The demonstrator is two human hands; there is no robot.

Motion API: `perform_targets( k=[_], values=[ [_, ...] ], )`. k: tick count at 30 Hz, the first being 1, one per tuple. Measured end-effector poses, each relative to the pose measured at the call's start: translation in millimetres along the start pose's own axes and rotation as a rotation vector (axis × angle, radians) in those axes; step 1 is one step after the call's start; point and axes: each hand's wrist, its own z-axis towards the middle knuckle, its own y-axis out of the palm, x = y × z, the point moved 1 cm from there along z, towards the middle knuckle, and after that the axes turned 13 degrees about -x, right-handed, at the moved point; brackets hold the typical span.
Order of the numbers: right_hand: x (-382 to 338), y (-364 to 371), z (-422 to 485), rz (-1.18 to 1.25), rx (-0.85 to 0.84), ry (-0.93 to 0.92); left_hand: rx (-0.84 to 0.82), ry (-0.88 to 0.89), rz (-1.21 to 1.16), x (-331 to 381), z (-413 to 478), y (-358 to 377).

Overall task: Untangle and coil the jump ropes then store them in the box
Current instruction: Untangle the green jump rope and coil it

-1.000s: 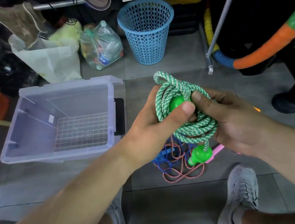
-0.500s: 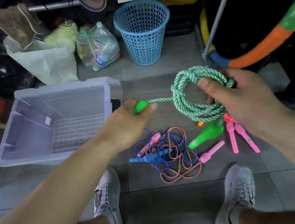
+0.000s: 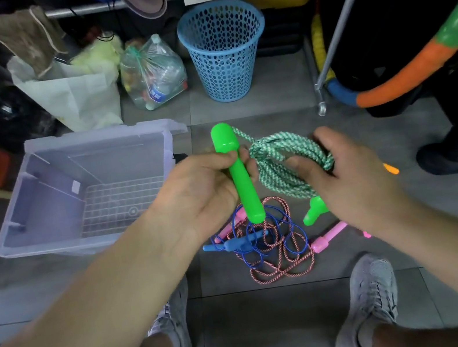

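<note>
Since half a second back: swung green handle (image 3: 239,177) near-upright, drawn in against coil (image 3: 283,160). Gripping handle mid-shaft in left hand (image 3: 197,194), rope end at far tip; clutching coil in right hand (image 3: 351,182), just beside. Probably tucking next, then into box (image 3: 52,204) beyond, left-hand side.

Glossy plastic handle (image 3: 241,177), woven rope (image 3: 284,163)

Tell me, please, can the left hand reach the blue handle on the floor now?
Probably not yet: the left hand grips the green handle, though nothing blocks the blue handle beneath it.
</note>
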Motion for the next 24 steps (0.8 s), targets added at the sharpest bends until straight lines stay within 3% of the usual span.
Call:
perform_targets(
  k=[6, 12, 20, 24],
  values=[
    [-0.4, 20.9, 1.3, 0.3, -0.112, 0.107, 0.098, 0.077, 0.105, -6.8, 4.9, -6.0],
    [1.6, 20.3, 0.4, 0.281, -0.077, 0.109, 0.095, -0.109, 0.307, 0.1, -2.4, -4.7],
    [-2.1, 20.6, -3.6, 0.372, -0.106, 0.21, 0.27, -0.126, 0.186, 2.1, 7.5, -11.9],
    [-7.0, 26.6, -5.3, 0.588, -0.161, 0.273, 0.309, -0.046, 0.151, -3.1, 8.2, -13.2]
  ],
)
